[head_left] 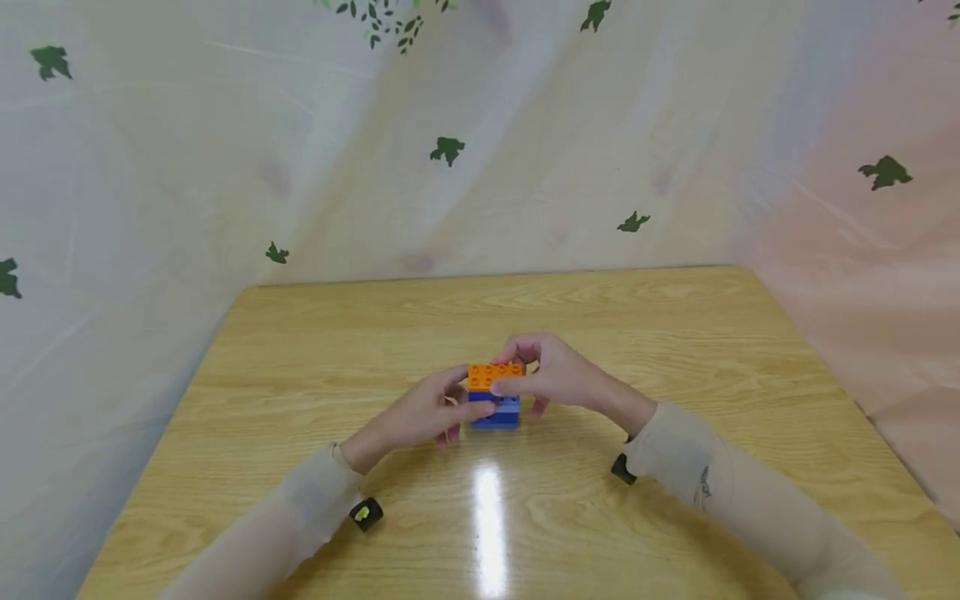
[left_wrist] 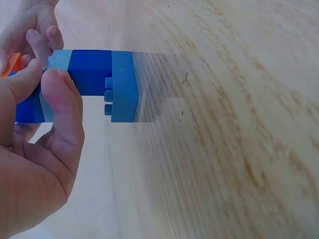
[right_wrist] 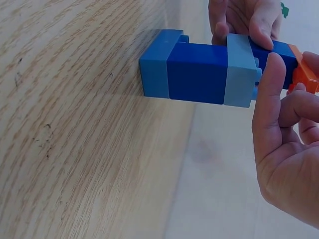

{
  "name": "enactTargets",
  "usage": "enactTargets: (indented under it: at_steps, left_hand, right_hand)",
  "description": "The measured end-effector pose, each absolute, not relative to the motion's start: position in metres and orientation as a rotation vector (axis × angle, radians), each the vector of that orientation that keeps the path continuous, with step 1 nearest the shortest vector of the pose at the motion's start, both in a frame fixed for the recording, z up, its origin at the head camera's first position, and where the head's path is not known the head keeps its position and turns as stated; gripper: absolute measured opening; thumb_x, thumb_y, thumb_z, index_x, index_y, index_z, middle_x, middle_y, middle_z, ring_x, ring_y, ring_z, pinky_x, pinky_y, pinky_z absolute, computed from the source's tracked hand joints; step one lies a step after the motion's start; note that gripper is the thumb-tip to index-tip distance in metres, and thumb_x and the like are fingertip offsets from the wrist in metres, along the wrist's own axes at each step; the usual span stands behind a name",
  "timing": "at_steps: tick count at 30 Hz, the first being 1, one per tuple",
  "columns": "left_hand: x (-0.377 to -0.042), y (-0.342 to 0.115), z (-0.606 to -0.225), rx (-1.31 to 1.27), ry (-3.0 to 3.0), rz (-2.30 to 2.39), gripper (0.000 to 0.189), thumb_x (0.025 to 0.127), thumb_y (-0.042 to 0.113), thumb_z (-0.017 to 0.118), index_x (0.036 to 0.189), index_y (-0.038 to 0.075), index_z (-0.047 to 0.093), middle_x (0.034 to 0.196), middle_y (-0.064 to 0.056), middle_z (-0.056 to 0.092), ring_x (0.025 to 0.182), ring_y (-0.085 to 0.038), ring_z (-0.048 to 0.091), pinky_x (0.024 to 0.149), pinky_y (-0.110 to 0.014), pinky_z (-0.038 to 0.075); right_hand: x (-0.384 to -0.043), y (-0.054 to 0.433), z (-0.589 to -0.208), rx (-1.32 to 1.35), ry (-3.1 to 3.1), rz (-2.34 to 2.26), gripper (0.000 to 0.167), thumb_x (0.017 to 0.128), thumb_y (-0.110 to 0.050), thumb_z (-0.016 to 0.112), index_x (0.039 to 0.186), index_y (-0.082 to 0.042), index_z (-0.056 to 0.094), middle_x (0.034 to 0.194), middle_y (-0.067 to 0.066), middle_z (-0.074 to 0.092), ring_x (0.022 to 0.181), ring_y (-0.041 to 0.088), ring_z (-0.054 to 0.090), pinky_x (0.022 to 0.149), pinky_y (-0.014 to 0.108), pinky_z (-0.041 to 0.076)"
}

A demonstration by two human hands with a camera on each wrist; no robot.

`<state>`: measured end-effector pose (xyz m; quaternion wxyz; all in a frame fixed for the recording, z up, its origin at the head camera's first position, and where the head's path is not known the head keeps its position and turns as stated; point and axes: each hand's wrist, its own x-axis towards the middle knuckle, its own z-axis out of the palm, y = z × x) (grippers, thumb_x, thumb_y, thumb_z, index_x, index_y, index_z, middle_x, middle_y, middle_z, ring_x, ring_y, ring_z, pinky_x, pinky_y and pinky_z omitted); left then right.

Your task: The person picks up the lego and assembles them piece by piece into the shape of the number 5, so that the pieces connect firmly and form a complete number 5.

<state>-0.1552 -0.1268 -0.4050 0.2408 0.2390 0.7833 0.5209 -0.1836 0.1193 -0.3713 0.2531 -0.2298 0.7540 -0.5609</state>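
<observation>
A tower of toy building bricks stands upright on the wooden table. From the bottom it has a medium blue brick [left_wrist: 125, 87], a dark blue brick [right_wrist: 196, 73], a light blue brick [right_wrist: 240, 74], an offset upper dark blue brick [head_left: 478, 397] and an orange brick [head_left: 483, 377] on top. My left hand [head_left: 420, 412] grips the upper part from the left, thumb across the near side around the upper dark blue brick. From the right, my right hand [head_left: 562, 375] pinches the orange brick between thumb and fingers, partly covering it.
The wooden table [head_left: 300, 350] reaches back to a hanging cloth [head_left: 525, 167] with green leaf prints. A small black device [head_left: 367, 514] sits by the left cuff, and another black piece [head_left: 622, 468] by the right cuff. Light glares on the tabletop in front of the tower.
</observation>
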Motion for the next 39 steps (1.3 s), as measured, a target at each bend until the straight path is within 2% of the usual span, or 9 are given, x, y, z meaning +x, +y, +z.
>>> enactTargets:
  at_steps: [3,9,15,18,23,26,29,34,39]
  left_hand:
    - [-0.155,-0.128,-0.406,0.653,2.146,1.426,0.037,0.101,0.032,0.066,0.135,0.021,0.056,0.089,-0.023,0.063,0.055,-0.026,0.058,0.045,-0.035,0.053]
    - [-0.153,-0.131,-0.406,0.652,2.144,1.438,0.038,0.100,0.035,0.066,0.136,0.023,0.056,0.089,-0.024,0.063,0.055,-0.028,0.059,0.045,-0.036,0.054]
    - [-0.153,-0.132,-0.408,0.641,2.147,1.451,0.039,0.100,0.038,0.067,0.135,0.026,0.056,0.090,-0.025,0.064,0.059,-0.039,0.062,0.047,-0.037,0.056]
    - [-0.153,-0.133,-0.407,0.631,2.139,1.469,0.041,0.100,0.041,0.066,0.137,0.029,0.055,0.090,-0.024,0.064,0.061,-0.043,0.062,0.049,-0.041,0.057]
    - [-0.155,-0.132,-0.405,0.598,2.116,1.507,0.050,0.099,0.046,0.064,0.145,0.032,0.049,0.086,-0.019,0.067,0.063,-0.047,0.060,0.052,-0.050,0.057]
    - [-0.155,-0.132,-0.405,0.580,2.115,1.508,0.053,0.099,0.047,0.064,0.147,0.030,0.048,0.085,-0.015,0.070,0.065,-0.047,0.060,0.051,-0.047,0.057]
    - [-0.155,-0.130,-0.406,0.560,2.119,1.488,0.055,0.098,0.050,0.064,0.146,0.026,0.048,0.084,-0.012,0.071,0.064,-0.042,0.061,0.049,-0.039,0.055]
    - [-0.155,-0.129,-0.410,0.534,2.117,1.465,0.057,0.098,0.053,0.063,0.145,0.026,0.048,0.085,-0.012,0.071,0.062,-0.033,0.061,0.051,-0.033,0.053]
    - [-0.156,-0.130,-0.412,0.534,2.115,1.463,0.059,0.098,0.054,0.061,0.146,0.022,0.047,0.086,-0.010,0.072,0.061,-0.031,0.062,0.050,-0.033,0.054]
  right_hand:
    - [-0.184,0.117,-0.371,-0.623,2.050,-1.517,0.022,0.090,-0.020,0.080,0.105,-0.009,0.068,0.098,0.016,0.062,0.079,0.039,0.065,0.054,0.049,0.060]
    - [-0.185,0.116,-0.369,-0.640,2.076,-1.464,0.022,0.091,-0.022,0.079,0.106,-0.011,0.068,0.096,0.016,0.060,0.077,0.044,0.065,0.056,0.050,0.060]
    - [-0.187,0.122,-0.369,-0.767,2.136,-1.386,0.029,0.094,-0.028,0.076,0.117,-0.015,0.068,0.096,0.013,0.062,0.062,0.031,0.060,0.062,0.059,0.058]
    - [-0.186,0.128,-0.373,-0.829,2.166,-1.374,0.038,0.095,-0.030,0.075,0.128,-0.015,0.064,0.105,0.011,0.062,0.070,0.028,0.062,0.067,0.056,0.059]
    - [-0.183,0.138,-0.379,-0.872,2.182,-1.438,0.050,0.096,-0.026,0.073,0.141,-0.015,0.054,0.128,0.009,0.059,0.101,0.028,0.065,0.082,0.043,0.060]
    - [-0.182,0.141,-0.385,-0.859,2.090,-1.515,0.049,0.101,-0.021,0.067,0.145,-0.014,0.049,0.133,0.015,0.056,0.106,0.033,0.065,0.085,0.048,0.059]
    - [-0.181,0.142,-0.389,-0.824,2.014,-1.556,0.045,0.105,-0.021,0.060,0.147,-0.010,0.046,0.132,0.021,0.055,0.104,0.037,0.066,0.084,0.054,0.059]
    - [-0.180,0.141,-0.393,-0.769,1.985,-1.566,0.044,0.108,-0.024,0.052,0.148,-0.006,0.044,0.127,0.023,0.054,0.102,0.038,0.065,0.083,0.049,0.060]
    - [-0.182,0.138,-0.394,-0.744,1.985,-1.561,0.045,0.109,-0.027,0.051,0.147,-0.005,0.044,0.127,0.026,0.052,0.101,0.037,0.066,0.083,0.048,0.060]
